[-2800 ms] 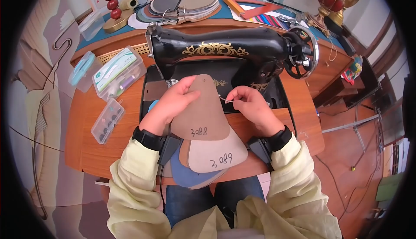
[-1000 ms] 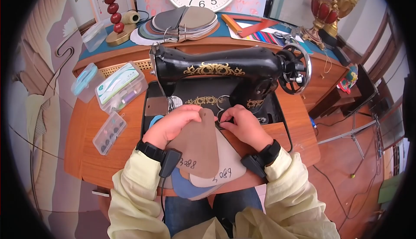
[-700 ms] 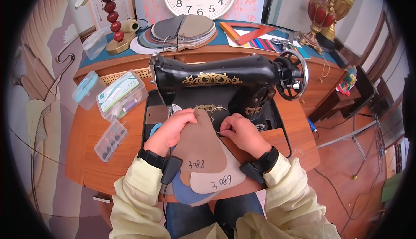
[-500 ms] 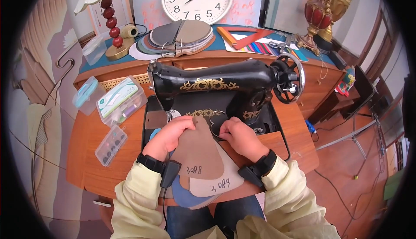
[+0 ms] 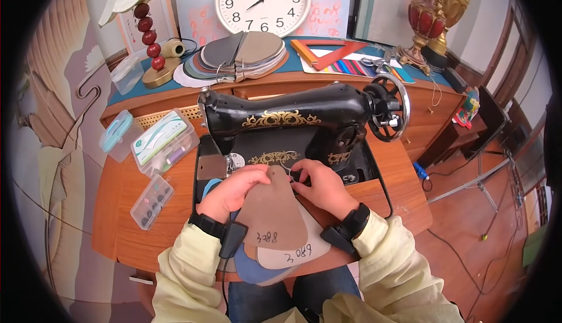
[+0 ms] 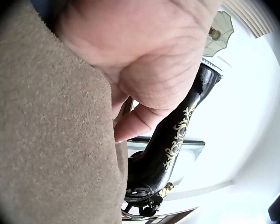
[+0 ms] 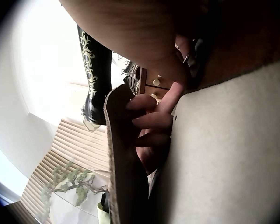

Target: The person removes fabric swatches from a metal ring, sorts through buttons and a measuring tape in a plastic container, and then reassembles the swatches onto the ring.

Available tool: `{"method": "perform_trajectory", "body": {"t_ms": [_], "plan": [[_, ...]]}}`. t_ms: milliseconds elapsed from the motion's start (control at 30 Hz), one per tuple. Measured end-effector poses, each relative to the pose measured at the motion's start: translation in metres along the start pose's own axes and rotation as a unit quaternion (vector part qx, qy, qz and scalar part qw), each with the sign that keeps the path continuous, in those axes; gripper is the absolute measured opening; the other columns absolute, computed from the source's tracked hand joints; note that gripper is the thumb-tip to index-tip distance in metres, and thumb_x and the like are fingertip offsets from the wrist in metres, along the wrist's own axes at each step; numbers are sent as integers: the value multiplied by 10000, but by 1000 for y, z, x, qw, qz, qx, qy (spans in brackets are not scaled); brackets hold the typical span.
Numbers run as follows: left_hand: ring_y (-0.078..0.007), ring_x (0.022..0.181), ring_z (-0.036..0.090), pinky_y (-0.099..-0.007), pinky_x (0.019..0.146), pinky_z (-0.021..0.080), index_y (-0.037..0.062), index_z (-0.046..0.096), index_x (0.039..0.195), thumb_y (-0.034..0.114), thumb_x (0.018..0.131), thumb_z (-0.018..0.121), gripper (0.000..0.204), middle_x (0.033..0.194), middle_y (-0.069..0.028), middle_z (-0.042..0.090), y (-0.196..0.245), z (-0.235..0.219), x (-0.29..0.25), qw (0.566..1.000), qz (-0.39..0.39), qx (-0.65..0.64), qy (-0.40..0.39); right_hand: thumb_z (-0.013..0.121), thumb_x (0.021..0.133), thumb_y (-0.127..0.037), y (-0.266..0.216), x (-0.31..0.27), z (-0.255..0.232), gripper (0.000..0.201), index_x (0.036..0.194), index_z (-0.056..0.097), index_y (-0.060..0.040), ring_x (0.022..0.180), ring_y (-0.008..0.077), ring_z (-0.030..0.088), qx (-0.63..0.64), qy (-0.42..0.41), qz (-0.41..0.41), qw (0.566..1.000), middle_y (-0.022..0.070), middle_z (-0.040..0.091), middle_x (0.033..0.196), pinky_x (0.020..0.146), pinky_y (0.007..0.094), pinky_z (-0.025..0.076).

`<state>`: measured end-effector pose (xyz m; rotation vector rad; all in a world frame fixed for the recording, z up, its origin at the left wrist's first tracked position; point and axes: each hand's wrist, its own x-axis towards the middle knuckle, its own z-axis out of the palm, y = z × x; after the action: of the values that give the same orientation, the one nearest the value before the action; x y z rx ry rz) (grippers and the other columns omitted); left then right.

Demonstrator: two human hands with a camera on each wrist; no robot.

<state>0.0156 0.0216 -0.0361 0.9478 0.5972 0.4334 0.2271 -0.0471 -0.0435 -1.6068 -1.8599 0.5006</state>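
My left hand holds the narrow, holed end of a brown leather swatch marked 3088, thumb near the hole. In the left wrist view the swatch's rough face fills the left side. Close by on the right, my right hand pinches a thin metal ring, mostly hidden by the fingers. A pale swatch marked 3089 and a blue swatch fan out below the brown one. In the right wrist view, left-hand fingers show between the brown and pale swatches.
A black sewing machine stands just behind the hands. Clear plastic boxes and a small case of dark round pieces lie at left. More ringed swatches, a red set square and scissors lie on the back ledge.
The right hand has moved up and in to the brown swatch's narrow end. Less of the ring shows than half a second ago. The brown swatch has swung about; the head view has tilted up.
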Motion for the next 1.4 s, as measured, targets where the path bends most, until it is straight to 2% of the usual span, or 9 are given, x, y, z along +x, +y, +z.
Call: {"method": "perform_trajectory", "body": {"t_ms": [133,333,400,533,700,800,933,1200,1400], "plan": [[-209,1028,644,-320,901,516,-80,577,1184,49,836,434,398,1269,-176,600,1,2,1,999,29,-5,-26,701,825,-171,7,1,8,200,977,647,-54,744,209,619,15,14,7,1000,73,635,797,691,308,494],[-141,902,647,-283,791,527,23,637,1062,32,857,515,239,977,-56,665,-1,-2,-2,996,6,-15,90,671,871,-209,5,-1,-4,174,948,659,-53,734,225,641,113,24,23,993,102,662,782,669,323,498],[-148,918,649,-284,802,528,17,625,1114,28,861,514,276,1007,-61,665,-4,-5,0,996,0,13,86,636,914,-163,11,3,-2,148,951,658,-21,722,105,612,112,75,-28,991,56,661,764,677,272,483],[-172,1016,640,-287,886,510,4,559,1270,9,861,516,411,1151,-93,644,-4,-4,0,999,20,16,28,624,937,-226,-6,2,-14,209,994,675,-32,778,100,618,277,-8,44,960,27,676,859,684,269,484],[-173,1060,620,-291,927,490,6,526,1317,-3,863,488,456,1201,-94,622,-3,-5,0,999,19,15,21,514,1005,-249,-14,0,-7,279,1025,668,-17,751,64,529,389,8,-94,916,-21,602,840,687,228,441],[-171,1076,611,-296,931,487,17,517,1331,-15,862,471,473,1219,-96,611,1,-1,-2,999,30,8,13,494,1012,-248,-23,-7,-22,297,991,681,-18,741,69,511,452,-127,-35,882,-30,562,788,697,236,436],[-177,1074,610,-291,916,490,51,534,1325,-24,853,434,488,1220,-108,603,7,9,-5,999,39,10,-10,456,1021,-247,-17,-7,-20,300,1018,667,-33,762,70,526,296,-292,-106,903,-20,579,791,709,237,432],[-155,1022,615,-272,884,489,30,553,1276,-18,846,487,438,1162,-79,621,0,3,-4,999,43,19,-26,428,1031,-252,-13,-1,-19,287,1099,623,-52,949,93,557,492,-199,-31,847,3,621,1016,791,231,454],[-133,965,630,-251,855,486,13,585,1205,50,866,570,341,1092,-56,653,2,5,-3,999,36,19,0,436,1027,-229,-8,-1,-13,258,1120,613,-66,989,72,529,432,-144,-43,889,-23,609,1061,790,227,426]]}}
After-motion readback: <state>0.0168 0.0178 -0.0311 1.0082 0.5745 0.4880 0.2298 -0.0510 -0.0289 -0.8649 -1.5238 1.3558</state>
